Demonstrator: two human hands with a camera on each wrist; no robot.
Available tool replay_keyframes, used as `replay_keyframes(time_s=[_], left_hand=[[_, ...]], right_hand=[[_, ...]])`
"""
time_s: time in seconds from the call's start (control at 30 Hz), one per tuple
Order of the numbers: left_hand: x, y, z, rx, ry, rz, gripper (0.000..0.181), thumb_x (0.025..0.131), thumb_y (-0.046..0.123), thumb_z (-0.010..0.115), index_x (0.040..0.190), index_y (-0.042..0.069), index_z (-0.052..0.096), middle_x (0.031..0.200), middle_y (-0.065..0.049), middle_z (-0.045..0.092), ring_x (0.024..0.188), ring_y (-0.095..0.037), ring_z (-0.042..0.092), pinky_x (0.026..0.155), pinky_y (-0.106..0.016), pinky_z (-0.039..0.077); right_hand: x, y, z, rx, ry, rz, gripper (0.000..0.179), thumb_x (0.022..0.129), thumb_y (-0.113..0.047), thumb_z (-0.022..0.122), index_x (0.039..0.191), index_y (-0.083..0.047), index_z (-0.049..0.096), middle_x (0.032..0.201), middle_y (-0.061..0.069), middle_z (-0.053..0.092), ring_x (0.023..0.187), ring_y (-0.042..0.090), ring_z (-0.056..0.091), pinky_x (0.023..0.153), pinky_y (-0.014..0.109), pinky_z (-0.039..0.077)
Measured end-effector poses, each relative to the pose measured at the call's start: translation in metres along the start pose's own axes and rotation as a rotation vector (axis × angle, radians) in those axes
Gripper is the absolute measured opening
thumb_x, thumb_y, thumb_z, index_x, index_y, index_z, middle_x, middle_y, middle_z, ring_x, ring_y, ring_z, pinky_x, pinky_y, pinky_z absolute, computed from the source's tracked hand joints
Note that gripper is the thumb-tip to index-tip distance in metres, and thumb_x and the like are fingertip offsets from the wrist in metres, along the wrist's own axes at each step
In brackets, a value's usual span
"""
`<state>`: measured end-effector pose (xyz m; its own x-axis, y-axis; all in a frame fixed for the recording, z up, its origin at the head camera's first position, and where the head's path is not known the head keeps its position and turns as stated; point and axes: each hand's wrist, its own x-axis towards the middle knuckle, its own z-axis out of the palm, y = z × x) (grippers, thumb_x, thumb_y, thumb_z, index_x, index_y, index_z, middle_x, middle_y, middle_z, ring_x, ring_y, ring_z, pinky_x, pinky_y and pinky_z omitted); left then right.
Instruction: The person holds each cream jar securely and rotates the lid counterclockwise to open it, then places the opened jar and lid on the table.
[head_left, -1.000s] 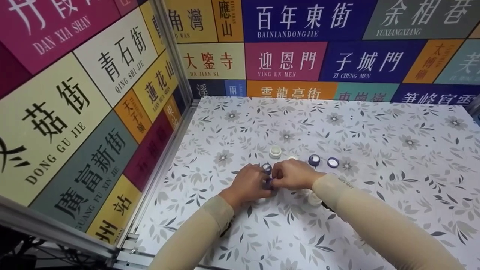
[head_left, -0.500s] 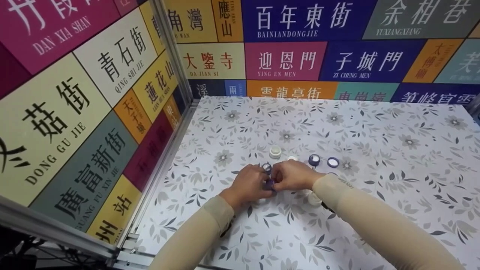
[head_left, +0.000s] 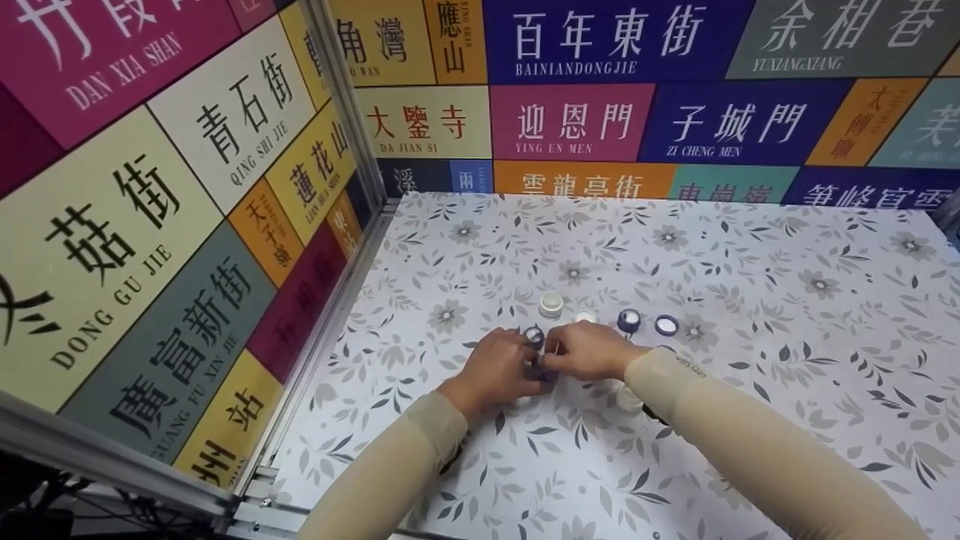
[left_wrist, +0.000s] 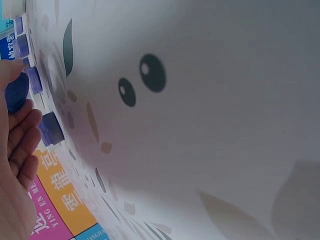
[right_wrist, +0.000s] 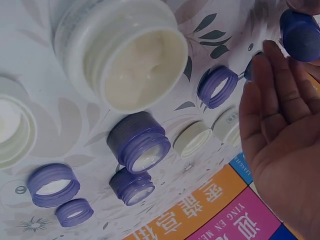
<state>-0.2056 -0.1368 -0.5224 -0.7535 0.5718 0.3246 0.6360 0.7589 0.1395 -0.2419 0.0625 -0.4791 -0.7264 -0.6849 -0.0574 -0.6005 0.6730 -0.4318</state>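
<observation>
Close together over the cloth, my left hand (head_left: pixel 495 365) and right hand (head_left: pixel 589 350) meet around a small purple jar (head_left: pixel 547 373), mostly covered by fingers in the head view. In the left wrist view, my left thumb and fingers hold this dark blue-purple piece (left_wrist: pixel 17 93). In the right wrist view, the piece (right_wrist: pixel 300 37) sits at the fingertips of my right hand (right_wrist: pixel 280 120), with a thumb above it. Whether its lid and body are apart cannot be told. Just beyond the left fingers stands another small purple piece (head_left: pixel 534 336).
Beyond the hands are an open white jar (head_left: pixel 551 304), a white lid (head_left: pixel 585 318), a purple jar (head_left: pixel 628 321) and a purple lid (head_left: pixel 666 325). A large open white jar of cream (right_wrist: pixel 145 65) stands beneath the right wrist. Sign-covered walls (head_left: pixel 570 124) border the table.
The right fingertips have shifted slightly at the purple jar, and the purple between the hands shows a little lower. The left hand and the standing jars keep their places.
</observation>
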Motion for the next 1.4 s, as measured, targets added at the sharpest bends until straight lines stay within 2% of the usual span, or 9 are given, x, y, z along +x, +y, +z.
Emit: replay_keyframes(time_s=[0.07,0.13,0.33,0.53,0.73,0.93,1.0,1.23,1.4], left_hand=[[0.0003,0.0,-0.0001,-0.013,0.011,-0.001,0.033,0.073,0.047,0.081,0.076,0.015,0.073,0.077,0.006,0.063,0.076,-0.017,0.057,0.076,-0.035,0.045],[0.0001,-0.0004,0.0001,-0.024,0.021,0.009,0.033,0.072,0.047,0.082,0.075,0.015,0.074,0.076,0.006,0.063,0.074,-0.017,0.057,0.074,-0.035,0.045],[-0.0002,-0.0016,0.0017,-0.036,0.038,0.032,0.028,0.074,0.043,0.079,0.073,0.016,0.073,0.074,0.007,0.061,0.071,-0.017,0.055,0.072,-0.035,0.044],[-0.0001,-0.0014,0.0018,-0.018,0.019,0.022,0.029,0.075,0.044,0.078,0.072,0.016,0.071,0.075,0.007,0.061,0.072,-0.017,0.054,0.073,-0.035,0.044],[0.0,-0.001,0.0011,-0.018,0.008,0.012,0.029,0.076,0.045,0.078,0.072,0.016,0.071,0.076,0.007,0.062,0.074,-0.017,0.056,0.073,-0.036,0.044],[0.0007,-0.0007,-0.0001,-0.003,0.003,-0.005,0.032,0.073,0.048,0.08,0.075,0.017,0.07,0.076,0.007,0.062,0.075,-0.017,0.056,0.076,-0.036,0.044],[0.0005,-0.0009,-0.0002,-0.007,0.009,-0.008,0.034,0.072,0.049,0.081,0.075,0.017,0.071,0.076,0.007,0.062,0.075,-0.017,0.056,0.076,-0.035,0.044],[-0.0011,-0.0018,0.0017,-0.026,0.02,0.012,0.032,0.075,0.047,0.08,0.08,0.016,0.074,0.079,0.007,0.064,0.076,-0.016,0.056,0.076,-0.035,0.045],[-0.0012,-0.0017,0.0024,-0.001,0.01,0.016,0.032,0.076,0.048,0.077,0.079,0.016,0.073,0.078,0.007,0.063,0.075,-0.017,0.056,0.076,-0.035,0.044]], right_hand=[[0.0003,0.0005,0.0008,-0.008,-0.016,0.018,0.024,0.092,-0.043,0.062,0.085,-0.021,0.069,0.071,-0.011,0.061,0.066,0.014,0.057,0.063,0.037,0.048],[0.0004,0.0008,0.0014,0.011,-0.024,0.003,0.023,0.092,-0.04,0.063,0.084,-0.02,0.069,0.07,-0.011,0.061,0.066,0.013,0.057,0.063,0.036,0.048],[-0.0002,0.0009,0.0008,0.108,-0.006,-0.077,0.019,0.078,-0.031,0.079,0.088,-0.018,0.069,0.072,-0.012,0.064,0.066,0.009,0.059,0.065,0.032,0.049],[-0.0007,0.0001,-0.0004,0.097,0.006,-0.101,0.02,0.074,-0.028,0.08,0.088,-0.018,0.069,0.071,-0.013,0.064,0.064,0.007,0.058,0.063,0.031,0.049],[-0.001,0.0,-0.0002,0.085,0.006,-0.099,0.022,0.077,-0.031,0.08,0.09,-0.017,0.07,0.073,-0.013,0.064,0.065,0.008,0.059,0.064,0.032,0.049],[0.0005,-0.0002,0.0011,0.002,0.021,-0.011,0.022,0.089,-0.044,0.066,0.085,-0.022,0.068,0.07,-0.013,0.061,0.066,0.013,0.057,0.062,0.036,0.047],[0.0008,0.0,0.0018,-0.005,0.022,-0.006,0.022,0.09,-0.043,0.064,0.084,-0.022,0.068,0.07,-0.013,0.06,0.065,0.013,0.056,0.062,0.036,0.047],[0.0006,0.0,0.0035,0.028,0.053,-0.063,0.021,0.075,-0.037,0.079,0.085,-0.021,0.07,0.069,-0.017,0.063,0.063,0.007,0.059,0.062,0.031,0.049],[0.0007,0.0001,0.0043,0.028,0.056,-0.08,0.022,0.074,-0.037,0.081,0.086,-0.021,0.07,0.069,-0.017,0.062,0.062,0.006,0.058,0.061,0.03,0.049]])
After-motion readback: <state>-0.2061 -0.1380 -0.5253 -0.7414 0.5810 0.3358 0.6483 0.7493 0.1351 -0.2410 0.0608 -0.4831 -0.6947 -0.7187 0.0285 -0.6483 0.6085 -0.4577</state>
